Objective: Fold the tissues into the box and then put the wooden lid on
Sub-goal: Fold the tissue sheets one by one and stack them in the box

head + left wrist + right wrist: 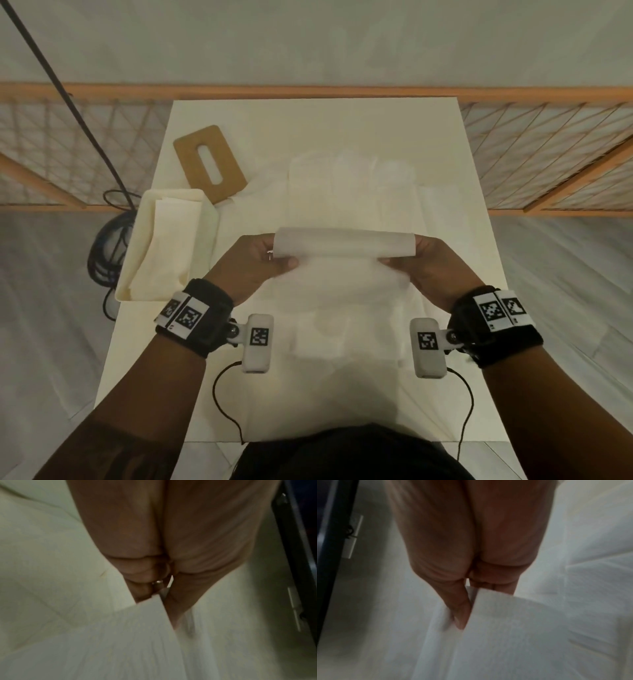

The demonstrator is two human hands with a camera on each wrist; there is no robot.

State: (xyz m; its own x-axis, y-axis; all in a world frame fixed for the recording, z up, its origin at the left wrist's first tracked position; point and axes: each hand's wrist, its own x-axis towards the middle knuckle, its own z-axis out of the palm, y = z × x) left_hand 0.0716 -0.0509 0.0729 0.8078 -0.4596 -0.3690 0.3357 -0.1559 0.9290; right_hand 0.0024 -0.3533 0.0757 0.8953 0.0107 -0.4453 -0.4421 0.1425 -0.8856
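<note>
A white tissue (344, 247) is held above the table's middle, folded over along its far edge, the rest hanging blurred toward me. My left hand (270, 255) pinches its left end between thumb and fingers, and my right hand (404, 258) pinches its right end. Both wrist views show this pinch: left hand (157, 595) on the tissue (120, 635), right hand (467, 601) on the tissue (513, 628). The cream box (137, 274) stands open at the left edge with folded tissues (168, 240) inside. The wooden lid (210, 162), with an oval slot, lies flat behind the box.
More white tissues (352, 178) lie spread on the white table (308, 116) beyond my hands. A wooden railing with netting (548, 147) runs behind the table. Black cables (106, 246) coil on the floor left of the box.
</note>
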